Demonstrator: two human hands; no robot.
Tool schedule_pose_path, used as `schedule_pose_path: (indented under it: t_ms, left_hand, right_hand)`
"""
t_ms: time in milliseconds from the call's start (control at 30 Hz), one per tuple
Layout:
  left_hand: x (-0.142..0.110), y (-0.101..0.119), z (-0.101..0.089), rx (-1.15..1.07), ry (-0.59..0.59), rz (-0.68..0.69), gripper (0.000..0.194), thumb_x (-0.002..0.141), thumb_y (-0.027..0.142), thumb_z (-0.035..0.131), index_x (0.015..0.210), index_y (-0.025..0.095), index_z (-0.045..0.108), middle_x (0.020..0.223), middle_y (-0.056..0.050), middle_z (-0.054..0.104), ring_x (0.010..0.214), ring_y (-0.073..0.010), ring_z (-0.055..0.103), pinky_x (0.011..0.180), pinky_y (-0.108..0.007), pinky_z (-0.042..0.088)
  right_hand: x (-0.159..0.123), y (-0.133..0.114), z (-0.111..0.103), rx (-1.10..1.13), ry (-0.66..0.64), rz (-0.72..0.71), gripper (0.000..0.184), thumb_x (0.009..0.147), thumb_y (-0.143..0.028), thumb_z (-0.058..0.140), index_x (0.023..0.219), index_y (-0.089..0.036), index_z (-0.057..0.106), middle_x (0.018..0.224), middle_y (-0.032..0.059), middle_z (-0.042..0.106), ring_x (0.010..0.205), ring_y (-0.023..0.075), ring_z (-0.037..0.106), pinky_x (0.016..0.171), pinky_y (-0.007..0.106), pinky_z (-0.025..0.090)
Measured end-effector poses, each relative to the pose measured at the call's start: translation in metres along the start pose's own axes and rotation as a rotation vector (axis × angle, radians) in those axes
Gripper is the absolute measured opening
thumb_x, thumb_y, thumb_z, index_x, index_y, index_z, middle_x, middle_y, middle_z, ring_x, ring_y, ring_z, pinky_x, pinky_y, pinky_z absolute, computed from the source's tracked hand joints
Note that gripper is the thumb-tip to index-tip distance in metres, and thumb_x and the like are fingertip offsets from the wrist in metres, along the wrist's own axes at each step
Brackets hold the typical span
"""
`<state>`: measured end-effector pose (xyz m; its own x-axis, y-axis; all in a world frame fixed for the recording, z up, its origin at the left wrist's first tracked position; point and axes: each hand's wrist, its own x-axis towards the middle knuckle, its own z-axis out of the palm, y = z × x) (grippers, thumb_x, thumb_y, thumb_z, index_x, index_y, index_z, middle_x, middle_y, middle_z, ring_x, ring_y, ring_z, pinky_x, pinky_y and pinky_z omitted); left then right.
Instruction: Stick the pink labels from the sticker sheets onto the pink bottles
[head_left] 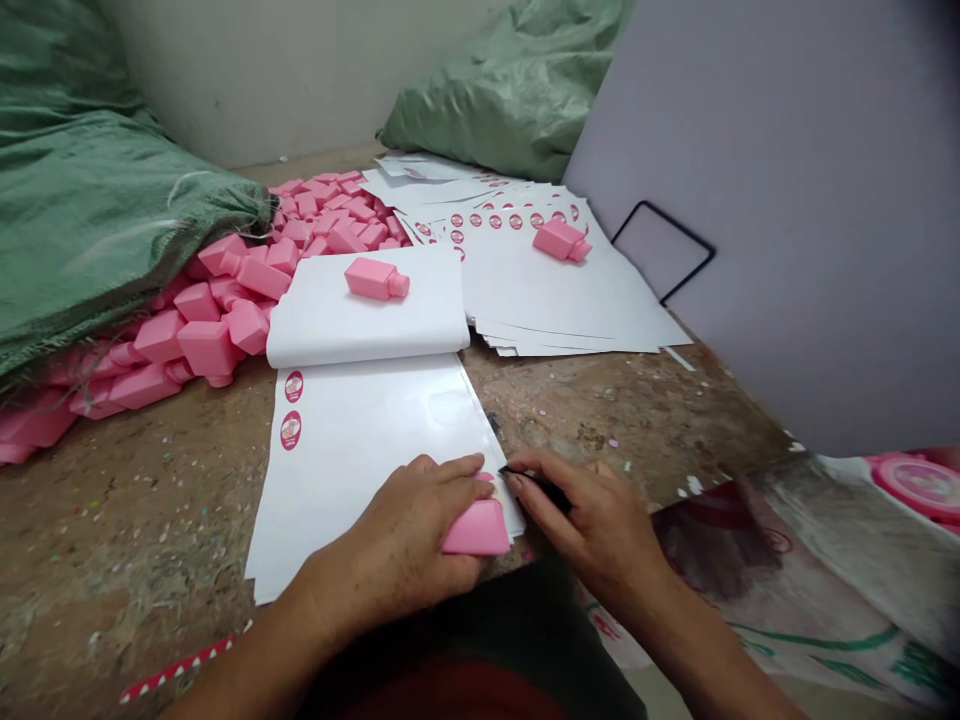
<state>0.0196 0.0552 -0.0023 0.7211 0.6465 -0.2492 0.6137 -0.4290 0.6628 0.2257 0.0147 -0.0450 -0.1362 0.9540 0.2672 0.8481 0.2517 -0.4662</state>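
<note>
L hand (394, 540) is closed round a pink bottle (477, 528), fingers wrapped over top, bottle lying on its side at the near R edge of a white label sheet (341, 470). R hand (592, 522) is pinching a small dark tool (544, 488) btwn thumb & fingers, tip just beside the bottle's far end, right at the sheet edge. Exact kind of tool is hard to tell, mostly hidden by fingers.

Sheet is lying flat on a worn brown bench (127, 520), w/ 2 round red labels (291, 430) showing along its L side. Its far part is rolled back on itself, & another pink bottle (376, 279) is lying on top of that roll. Further R, a loose stack of label sheets (555, 300) is fanning across the bench, w/ a row of round labels near its far edge & a 3rd pink bottle (561, 241) sitting on it.

L of the sheets, a heap of pink bottles (225, 300) is spilling out from under a green woven sack (97, 200). Another green sack (510, 100) is leaning by the wall behind. On the R, a pale grey board (757, 200) is standing upright w/ a black wire frame (664, 250) against it.
</note>
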Motion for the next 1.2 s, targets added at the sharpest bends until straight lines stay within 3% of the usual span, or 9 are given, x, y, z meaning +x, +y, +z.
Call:
schedule_pose_path:
  t_ms: [367,733,1000,1200]
  left_hand:
    - [0.001,0.005,0.001,0.055,-0.012,-0.016,0.051,0.077,0.026,0.061,0.127,0.017,0.061,0.149,-0.009,0.051,0.117,-0.0325,0.055,0.102,-0.050,0.046]
    - [0.001,0.008,-0.002,0.044,-0.051,-0.027,0.055,0.076,0.024,0.059,0.131,0.014,0.059,0.151,-0.011,0.047,0.117,-0.0328,0.054,0.103,-0.049,0.045]
    - [0.001,0.005,0.000,0.041,-0.025,-0.011,0.054,0.078,0.028,0.059,0.130,0.013,0.060,0.151,-0.012,0.048,0.115,-0.0333,0.055,0.103,-0.049,0.045]
    - [0.002,0.006,0.003,0.070,-0.005,-0.029,0.055,0.074,0.022,0.059,0.128,0.017,0.061,0.150,-0.009,0.049,0.118,-0.0336,0.055,0.101,-0.050,0.046]
  right_hand:
    - [0.001,-0.009,0.005,-0.155,0.051,-0.111,0.022,0.097,-0.021,0.046,0.090,-0.021,0.066,0.081,0.0000,0.078,0.061,0.0170,0.064,0.064,0.034,0.029]
    - [0.001,-0.011,0.008,-0.188,0.085,-0.108,0.026,0.098,-0.021,0.043,0.087,-0.020,0.066,0.076,0.0013,0.076,0.057,0.0181,0.062,0.063,0.034,0.029]
    - [0.004,-0.007,0.006,-0.118,0.065,-0.082,0.021,0.097,-0.021,0.047,0.089,-0.021,0.067,0.081,-0.0006,0.078,0.059,0.0162,0.063,0.061,0.031,0.034]
    - [0.002,-0.009,0.010,-0.144,0.133,-0.127,0.024,0.098,-0.020,0.045,0.087,-0.019,0.067,0.076,0.0008,0.076,0.058,0.0171,0.062,0.063,0.033,0.028]
